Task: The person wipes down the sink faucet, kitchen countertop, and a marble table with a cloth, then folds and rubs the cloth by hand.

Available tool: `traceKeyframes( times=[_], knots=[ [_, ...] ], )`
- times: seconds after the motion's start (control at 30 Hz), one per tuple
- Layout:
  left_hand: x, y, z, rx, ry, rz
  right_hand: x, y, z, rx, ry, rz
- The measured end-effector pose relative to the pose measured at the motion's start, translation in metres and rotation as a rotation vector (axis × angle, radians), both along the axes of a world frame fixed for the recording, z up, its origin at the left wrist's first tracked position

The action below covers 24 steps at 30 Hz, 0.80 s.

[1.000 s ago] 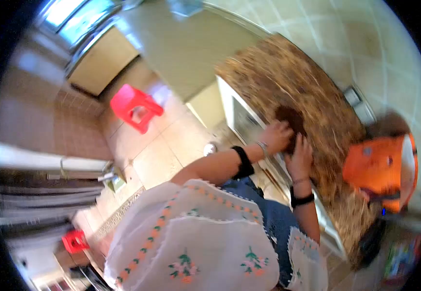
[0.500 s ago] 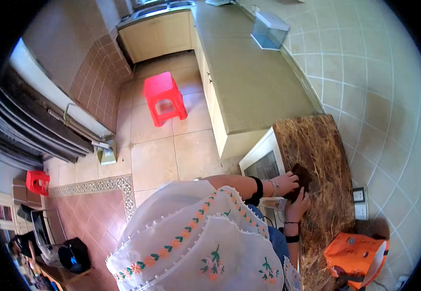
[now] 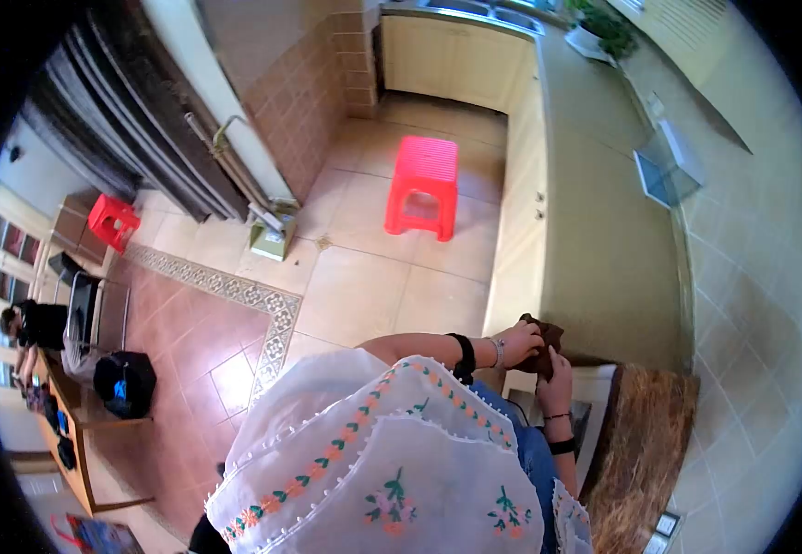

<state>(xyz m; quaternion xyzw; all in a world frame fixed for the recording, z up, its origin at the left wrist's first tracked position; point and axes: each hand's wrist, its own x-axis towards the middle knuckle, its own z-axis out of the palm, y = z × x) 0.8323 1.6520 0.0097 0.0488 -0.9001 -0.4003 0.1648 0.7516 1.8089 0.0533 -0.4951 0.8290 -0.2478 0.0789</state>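
Note:
My left hand (image 3: 518, 344) has its fingers closed on a crumpled dark brown cloth (image 3: 545, 338). From below it, my right hand (image 3: 554, 377) grips the same cloth, fingers bent against its lower edge. Both hands are close together near the front corner of the olive-grey counter (image 3: 604, 240). Whether the cloth touches the counter cannot be made out. Right below my hands is the brown marble-patterned top (image 3: 650, 415) of a white cabinet.
A red plastic stool (image 3: 424, 185) stands on the tiled floor, another red stool (image 3: 113, 222) farther left. A clear box (image 3: 667, 166) and a potted plant (image 3: 604, 32) sit along the counter. A person (image 3: 41, 323) is at a wooden table (image 3: 78, 462) far left.
My view has turned to the right. Both hands and the brown cloth have moved from over the marble-patterned top to the olive-grey counter's corner. The orange bag has left view.

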Motion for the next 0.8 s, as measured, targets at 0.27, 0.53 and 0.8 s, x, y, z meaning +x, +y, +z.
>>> traceKeyframes(
  times=[0.27,0.53,0.8],
  knots=[
    [0.063,-0.089,-0.011,-0.001,-0.005,0.287,0.024,-0.114,0.005,0.032,-0.186,0.235],
    [0.081,-0.163,-0.013,0.163,0.084,0.618,-0.004,-0.206,-0.003,0.295,-0.367,0.41],
    [0.1,-0.261,0.03,0.202,-0.003,0.898,-0.029,-0.337,0.014,0.1,-0.44,0.583]
  ],
)
